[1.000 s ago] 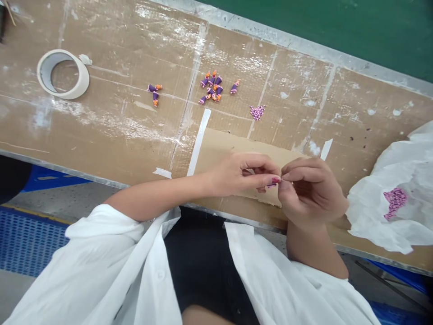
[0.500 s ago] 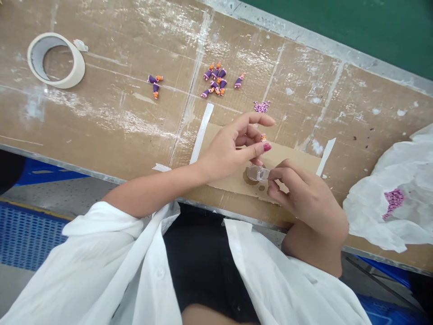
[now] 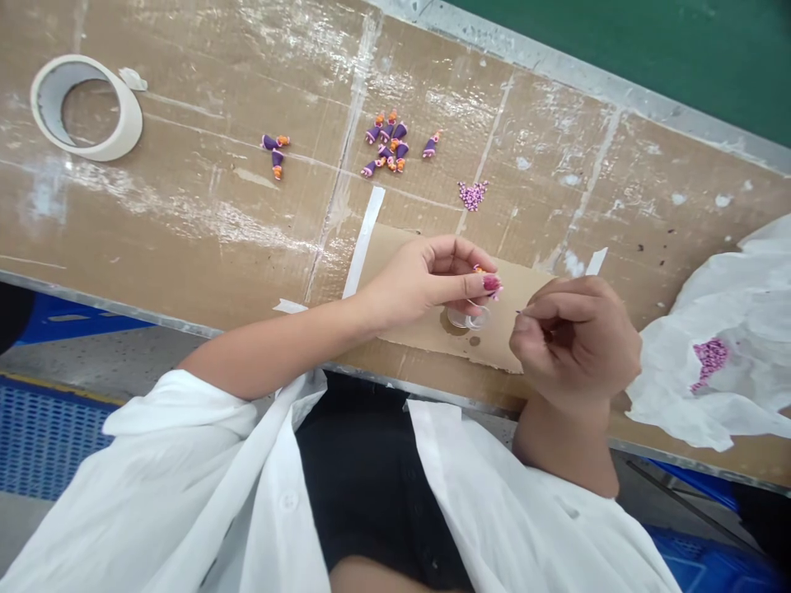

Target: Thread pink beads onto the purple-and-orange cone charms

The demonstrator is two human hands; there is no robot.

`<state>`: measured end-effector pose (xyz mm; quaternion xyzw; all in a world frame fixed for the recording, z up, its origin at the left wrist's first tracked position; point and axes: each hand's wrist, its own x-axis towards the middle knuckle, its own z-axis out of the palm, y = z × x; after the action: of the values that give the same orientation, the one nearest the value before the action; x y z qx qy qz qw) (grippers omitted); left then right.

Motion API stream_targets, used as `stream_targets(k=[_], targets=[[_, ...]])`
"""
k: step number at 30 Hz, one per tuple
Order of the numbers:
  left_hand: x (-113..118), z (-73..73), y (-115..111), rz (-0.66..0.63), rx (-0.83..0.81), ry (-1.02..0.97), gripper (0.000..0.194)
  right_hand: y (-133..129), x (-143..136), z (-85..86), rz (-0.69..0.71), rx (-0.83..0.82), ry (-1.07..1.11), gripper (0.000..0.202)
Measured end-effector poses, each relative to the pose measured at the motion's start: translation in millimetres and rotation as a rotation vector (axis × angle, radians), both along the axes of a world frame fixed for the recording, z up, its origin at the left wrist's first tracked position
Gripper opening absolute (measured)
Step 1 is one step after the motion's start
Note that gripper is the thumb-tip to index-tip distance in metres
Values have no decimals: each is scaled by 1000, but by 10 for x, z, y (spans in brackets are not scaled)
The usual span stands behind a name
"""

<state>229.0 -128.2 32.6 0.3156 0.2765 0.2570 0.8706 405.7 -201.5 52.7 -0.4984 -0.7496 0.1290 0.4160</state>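
Thumb and fingers of my left hand (image 3: 426, 276) pinch a small doll figurine (image 3: 480, 269), its orange hair and a bit of pink showing at the fingertips. My right hand (image 3: 578, 338) is closed just to the right, its fingertips pinched on something thin and dark, too small to name. Below the left fingers stands a small clear plastic cup (image 3: 475, 318), partly hidden by them. Under both hands lies a piece of cardboard (image 3: 395, 317) taped to the table. Beyond the left hand is a little pile of pink beads (image 3: 473, 195).
Several purple-dressed figurines (image 3: 386, 146) lie in a group at the back, a single figurine (image 3: 431, 144) beside them and two more (image 3: 276, 154) to the left. A masking tape roll (image 3: 128, 123) sits far left. Crumpled white plastic (image 3: 741, 305) holds more pink beads at right.
My right hand has moved away from the cup, up and to the right, in a pinch. My left fingers have closed in and turned the figurine, lowering it slightly.
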Motion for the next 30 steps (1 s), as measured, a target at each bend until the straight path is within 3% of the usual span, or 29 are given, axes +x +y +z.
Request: stream_targets(k=[7, 23, 30], targets=[[17, 29, -48, -55, -161, -44, 43, 17, -93, -42, -49, 79, -2, 18], [-2, 112, -21, -131, -199, -2, 34, 25, -144, -5, 25, 86, -36, 17], [12, 108, -69, -88, -293, -15, 32, 33, -156, -26, 21, 136, -55, 16]])
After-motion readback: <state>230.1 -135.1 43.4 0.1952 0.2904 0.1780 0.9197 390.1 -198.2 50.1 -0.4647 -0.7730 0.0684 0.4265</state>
